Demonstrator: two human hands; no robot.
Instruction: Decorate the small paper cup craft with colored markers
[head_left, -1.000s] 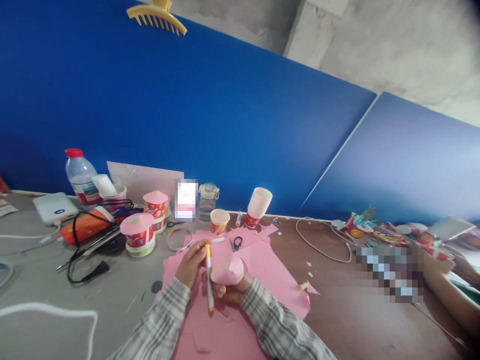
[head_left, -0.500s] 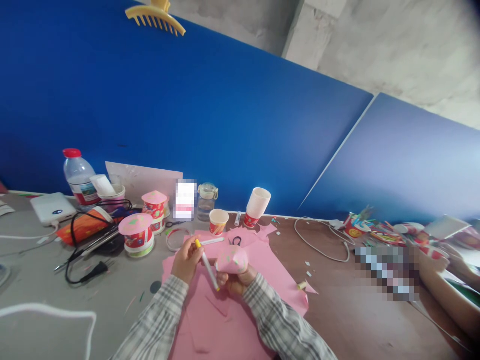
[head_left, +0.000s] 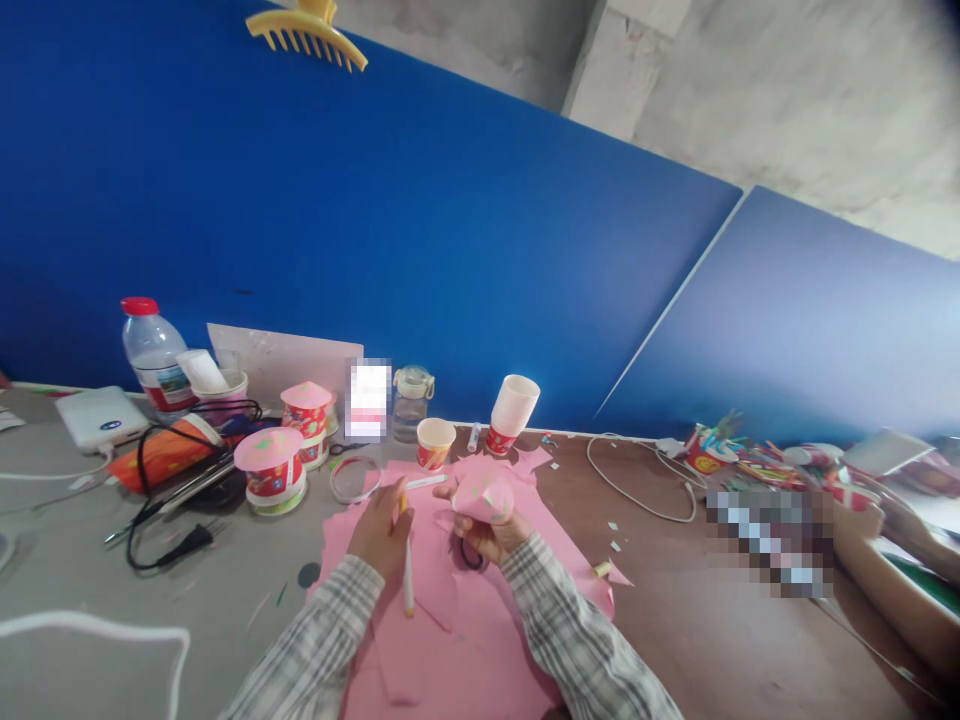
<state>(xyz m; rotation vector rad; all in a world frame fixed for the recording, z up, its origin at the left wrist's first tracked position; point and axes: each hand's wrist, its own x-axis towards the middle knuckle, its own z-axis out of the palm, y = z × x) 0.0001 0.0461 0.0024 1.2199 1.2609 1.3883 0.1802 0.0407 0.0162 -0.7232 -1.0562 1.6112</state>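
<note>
My left hand [head_left: 381, 532] is closed on a white marker pen [head_left: 409, 580] with yellow ends, which points down over the pink paper [head_left: 420, 660]. Fingers of my right hand [head_left: 491, 538] are wrapped round the underside of a pink paper cone [head_left: 484, 497] with green marks, held up over the paper. Just below that hand the dark handles of scissors [head_left: 471, 555] show in part. Another white pen [head_left: 426, 482] lies at the paper's far edge, near an upright paper cup [head_left: 436, 440].
On the left stand red cups with pink cone tops [head_left: 271, 465], a bottle [head_left: 156, 360] and black cables [head_left: 150, 500]. Stacked cups [head_left: 514, 410] and a lidded jar [head_left: 412, 400] line the blue partition [head_left: 420, 230]. At right, another person's hands hold a cup [head_left: 855, 498].
My right hand has raised the pink cone and tilted it, moving it slightly right and away. The marker in my left hand has swung to nearly upright, apart from the cone.
</note>
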